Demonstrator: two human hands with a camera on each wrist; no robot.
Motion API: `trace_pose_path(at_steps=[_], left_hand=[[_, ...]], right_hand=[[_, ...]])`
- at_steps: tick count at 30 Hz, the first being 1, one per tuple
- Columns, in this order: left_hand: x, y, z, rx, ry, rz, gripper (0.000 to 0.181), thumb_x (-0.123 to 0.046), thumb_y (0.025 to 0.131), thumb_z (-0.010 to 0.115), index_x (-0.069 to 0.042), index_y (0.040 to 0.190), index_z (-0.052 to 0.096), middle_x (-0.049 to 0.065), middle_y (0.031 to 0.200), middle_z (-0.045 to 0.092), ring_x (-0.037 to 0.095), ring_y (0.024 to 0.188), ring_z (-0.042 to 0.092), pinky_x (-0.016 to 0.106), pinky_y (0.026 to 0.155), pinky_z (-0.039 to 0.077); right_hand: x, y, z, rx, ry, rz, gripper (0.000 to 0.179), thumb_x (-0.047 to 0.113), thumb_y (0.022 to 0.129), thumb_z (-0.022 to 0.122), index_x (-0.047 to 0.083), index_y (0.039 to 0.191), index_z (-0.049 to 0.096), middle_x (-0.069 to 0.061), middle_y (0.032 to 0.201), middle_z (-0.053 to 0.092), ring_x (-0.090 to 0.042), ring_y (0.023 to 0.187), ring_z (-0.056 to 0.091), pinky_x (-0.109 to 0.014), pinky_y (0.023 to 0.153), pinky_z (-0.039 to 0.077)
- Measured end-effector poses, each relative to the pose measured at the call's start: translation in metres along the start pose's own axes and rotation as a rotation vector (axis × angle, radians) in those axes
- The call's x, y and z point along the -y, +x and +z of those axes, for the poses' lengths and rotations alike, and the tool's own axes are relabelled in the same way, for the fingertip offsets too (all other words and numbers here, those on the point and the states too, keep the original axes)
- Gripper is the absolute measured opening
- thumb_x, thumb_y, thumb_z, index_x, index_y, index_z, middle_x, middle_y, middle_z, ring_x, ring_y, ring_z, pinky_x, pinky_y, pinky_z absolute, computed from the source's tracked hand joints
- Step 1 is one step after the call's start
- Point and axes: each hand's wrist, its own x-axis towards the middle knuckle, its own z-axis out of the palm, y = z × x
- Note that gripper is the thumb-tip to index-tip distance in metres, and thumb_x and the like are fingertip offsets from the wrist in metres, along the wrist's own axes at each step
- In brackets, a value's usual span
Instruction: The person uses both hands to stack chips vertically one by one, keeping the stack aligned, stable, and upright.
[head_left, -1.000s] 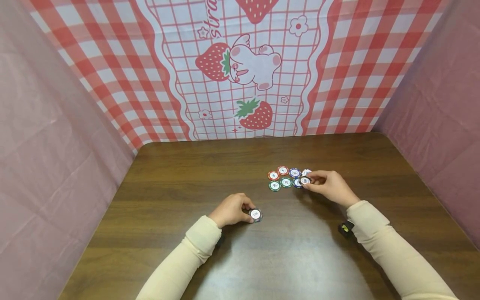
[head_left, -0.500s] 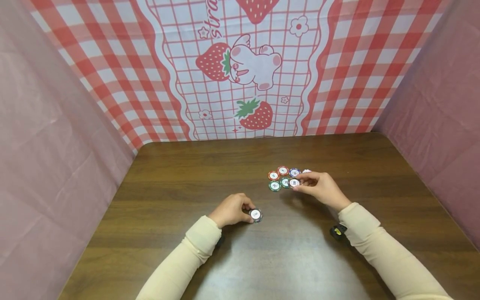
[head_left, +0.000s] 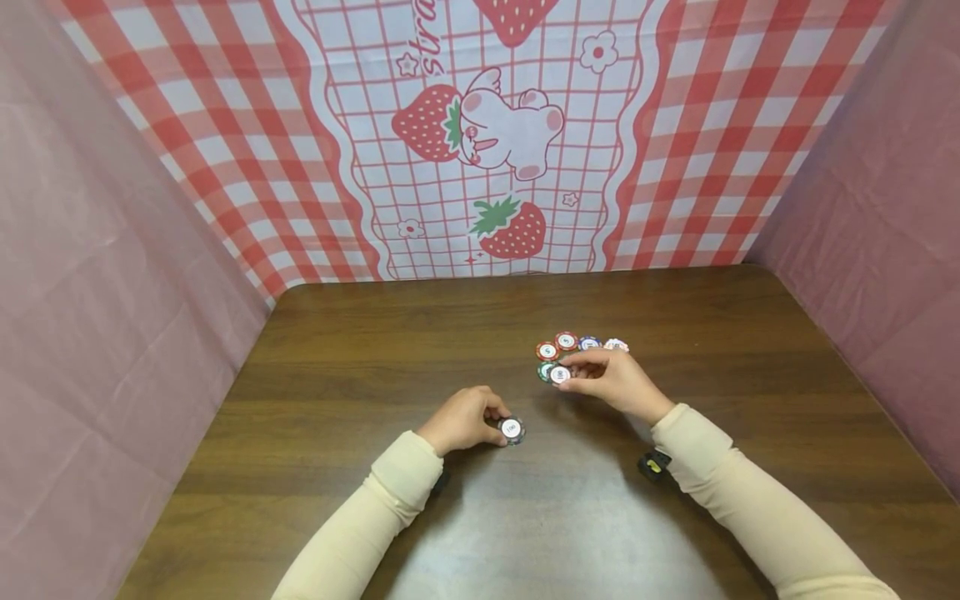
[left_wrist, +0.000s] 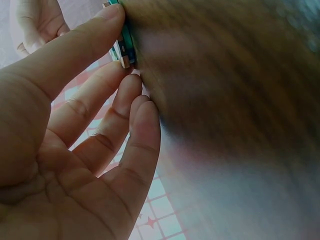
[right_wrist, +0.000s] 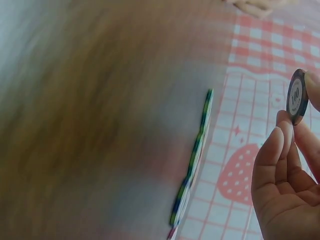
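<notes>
In the head view, my left hand grips a small stack of poker chips resting at the table's middle, a black 100 on top. The left wrist view shows green edges in that stack. My right hand pinches a black 100 poker chip between thumb and fingertips. That chip is off the table in the right wrist view, and from the head it overlaps a green chip. Behind lie red chips, a blue chip and a white chip. The right hand hides part of the front row.
The brown wooden table reaches back to a red checked strawberry cloth. Pink cloth walls stand at both sides. A dark wrist strap device hangs under the right sleeve.
My right hand has moved left along the front row with the black chip, from over the blue chip to over the leftmost green one. The left hand has stayed still on its stack.
</notes>
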Motion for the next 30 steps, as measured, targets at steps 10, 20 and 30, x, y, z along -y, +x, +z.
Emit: trace_pose_path(at_steps=[10, 20, 30], left_hand=[[-0.001, 0.001, 0.0, 0.001, -0.002, 0.0, 0.03, -0.016, 0.069, 0.088, -0.009, 0.095, 0.075, 0.0, 0.087, 0.068, 0.012, 0.082, 0.061, 0.026, 0.076, 0.048], [-0.002, 0.001, -0.001, 0.004, 0.015, -0.004, 0.03, -0.018, 0.068, 0.088, -0.009, 0.094, 0.075, 0.0, 0.085, 0.066, 0.012, 0.08, 0.06, 0.026, 0.074, 0.047], [-0.001, 0.002, -0.002, 0.014, 0.007, -0.005, 0.027, -0.018, 0.068, 0.088, -0.012, 0.09, 0.074, 0.001, 0.085, 0.066, 0.011, 0.081, 0.059, 0.027, 0.075, 0.047]], right_hand=[[0.011, 0.004, 0.02, 0.078, -0.038, -0.115, 0.029, 0.02, 0.075, 0.084, 0.01, 0.101, 0.075, -0.001, 0.088, 0.072, -0.002, 0.07, 0.058, -0.022, 0.064, 0.05], [0.015, 0.006, 0.036, 0.16, -0.049, -0.145, 0.029, 0.021, 0.076, 0.083, 0.007, 0.1, 0.075, -0.002, 0.087, 0.07, -0.003, 0.071, 0.056, -0.022, 0.063, 0.049], [0.02, 0.007, 0.044, 0.217, -0.098, -0.168, 0.028, 0.025, 0.076, 0.084, 0.01, 0.099, 0.076, 0.0, 0.086, 0.068, -0.009, 0.076, 0.059, -0.02, 0.067, 0.051]])
